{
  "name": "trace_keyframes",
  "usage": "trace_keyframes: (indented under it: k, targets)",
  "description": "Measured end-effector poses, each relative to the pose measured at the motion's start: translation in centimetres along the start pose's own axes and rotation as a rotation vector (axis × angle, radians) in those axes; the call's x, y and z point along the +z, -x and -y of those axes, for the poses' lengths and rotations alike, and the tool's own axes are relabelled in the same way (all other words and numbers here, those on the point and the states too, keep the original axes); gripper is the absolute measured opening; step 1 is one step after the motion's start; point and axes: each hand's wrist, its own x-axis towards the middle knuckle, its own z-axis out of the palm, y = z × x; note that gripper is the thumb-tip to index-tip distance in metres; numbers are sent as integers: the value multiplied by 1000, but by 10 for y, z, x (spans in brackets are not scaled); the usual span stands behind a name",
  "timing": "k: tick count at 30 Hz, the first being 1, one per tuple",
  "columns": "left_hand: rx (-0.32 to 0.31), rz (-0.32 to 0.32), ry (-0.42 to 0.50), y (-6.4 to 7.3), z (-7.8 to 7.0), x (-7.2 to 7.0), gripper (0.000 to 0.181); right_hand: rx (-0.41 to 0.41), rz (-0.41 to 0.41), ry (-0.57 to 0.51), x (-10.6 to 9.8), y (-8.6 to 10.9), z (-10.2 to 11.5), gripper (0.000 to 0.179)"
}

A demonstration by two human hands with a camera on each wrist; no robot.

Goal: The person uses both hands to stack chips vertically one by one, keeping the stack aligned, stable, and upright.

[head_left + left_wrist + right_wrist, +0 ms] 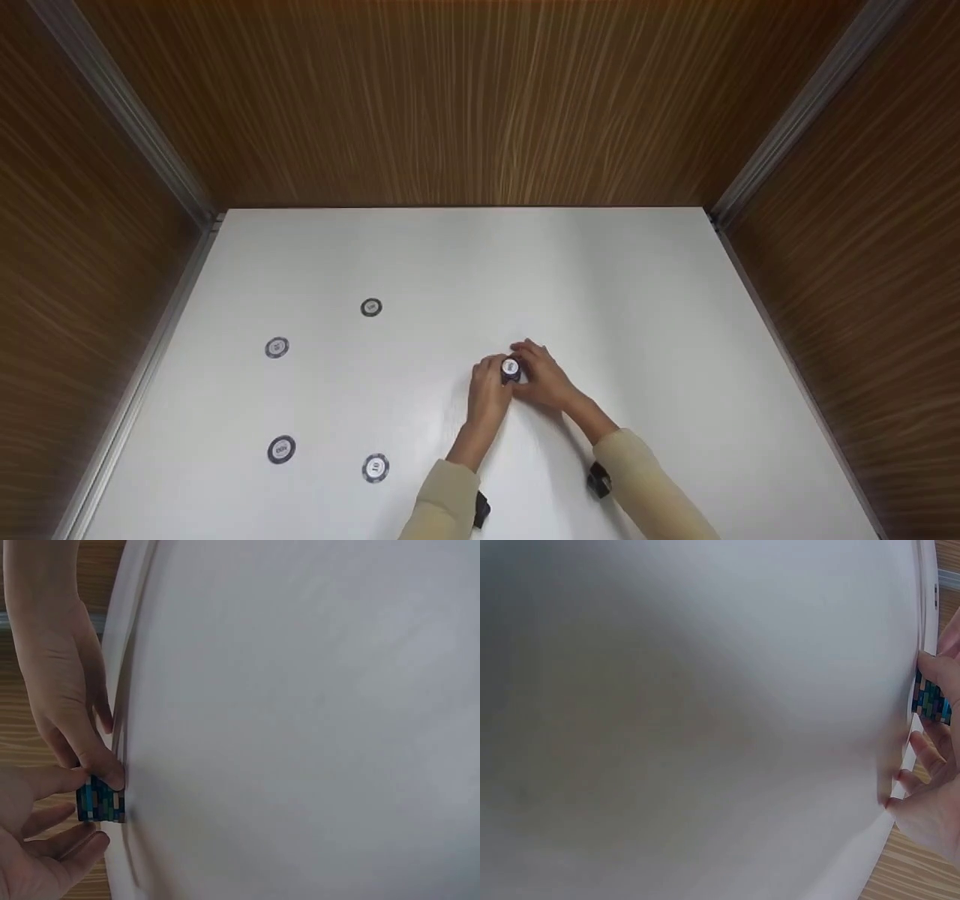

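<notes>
A short stack of poker chips [511, 367] stands on the white table, its top chip pale in the middle with a dark rim. My left hand [489, 394] grips it from the left, and my right hand [546, 381] holds it from the right. Seen from the left wrist, the stack [101, 799] shows a multicoloured striped edge between thumb and fingers. The right wrist view has the same stack [931, 697] at its right edge, partly covered by fingers. Part of the stack's side is hidden behind both hands.
To the left lie several single poker chips, flat and spread apart: a dark-rimmed one [371, 307], a grey one [277, 347], a purple-rimmed one [281, 450] and another grey one [376, 468]. Wood-grained panels [450, 105] enclose the white table [675, 337] at the back and sides.
</notes>
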Motion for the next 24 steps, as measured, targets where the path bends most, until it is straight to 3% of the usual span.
trace_keyframes:
  k: [5,13,19,22,24]
  targets:
    - [-59,32,-24,5,2,-12,38,31,-6,0,0,0,1,47]
    - [-226,-5,-125,22,10,-40,31,60,-7,-26,3,-1,-1,46]
    - [-250,-19,-197,34,21,-61,26,24,-16,-48,3,1,-2,45]
    - [-261,21,-265,41,26,-72,22,10,-20,-47,2,1,-1,45]
    - [-305,68,-302,44,28,-82,22,7,-21,-43,2,0,-1,45]
